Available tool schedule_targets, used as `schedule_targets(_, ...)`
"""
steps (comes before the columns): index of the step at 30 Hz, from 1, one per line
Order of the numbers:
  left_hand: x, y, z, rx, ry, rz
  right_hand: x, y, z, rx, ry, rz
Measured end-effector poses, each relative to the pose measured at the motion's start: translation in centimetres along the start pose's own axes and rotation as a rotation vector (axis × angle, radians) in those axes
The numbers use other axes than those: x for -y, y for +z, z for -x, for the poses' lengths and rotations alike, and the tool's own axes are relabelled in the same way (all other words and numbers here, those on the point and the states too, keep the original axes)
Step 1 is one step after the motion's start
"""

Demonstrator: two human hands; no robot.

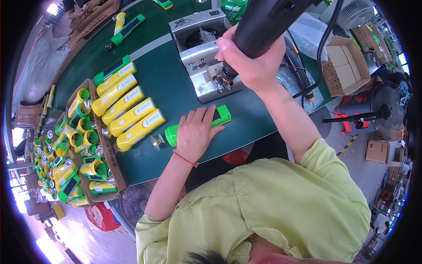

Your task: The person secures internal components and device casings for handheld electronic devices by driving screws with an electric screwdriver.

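My left hand (pixel 196 130) lies flat on a green flashlight body (pixel 222 115) resting on the green table (pixel 171 83), pressing it down. My right hand (pixel 252 61) grips a black electric screwdriver (pixel 263 22) held upright, its tip (pixel 227 75) over a silver metal machine (pixel 200 57). A small metal reflector piece (pixel 157 141) lies just left of the green flashlight. Several yellow flashlight bodies (pixel 132 116) lie in a row to the left.
A cardboard tray (pixel 114 171) of yellow and green flashlight parts sits at the left edge. More green flashlights (pixel 127 27) lie farther back. An open cardboard box (pixel 347 66) and a fan (pixel 387 105) stand at the right. A cable (pixel 323 48) hangs from the screwdriver.
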State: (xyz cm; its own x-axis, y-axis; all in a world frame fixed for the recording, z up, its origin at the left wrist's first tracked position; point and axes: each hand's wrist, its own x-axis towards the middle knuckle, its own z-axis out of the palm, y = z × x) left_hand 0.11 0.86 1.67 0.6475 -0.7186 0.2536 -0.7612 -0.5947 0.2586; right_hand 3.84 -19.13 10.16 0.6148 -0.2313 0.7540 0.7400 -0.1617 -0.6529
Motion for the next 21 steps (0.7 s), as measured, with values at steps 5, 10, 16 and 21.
schedule_targets(5,-0.3,0.4,-0.6,0.023,-0.071,0.016,-1.0,-0.1,0.5,0.057,0.005,0.107)
schedule_targets(10,-1.6,0.9,-1.9,0.008,-0.122,0.061,-0.7,2.0,-0.9,0.118,-0.152,0.376)
schedule_targets(16,-2.0,1.2,-1.9,-0.02,-0.133,0.103,-1.7,2.0,-0.1,-0.09,0.022,0.298)
schedule_targets(21,-2.0,1.7,-1.8,-0.05,-0.118,0.089,-0.1,0.8,0.8,-0.042,-0.016,0.39)
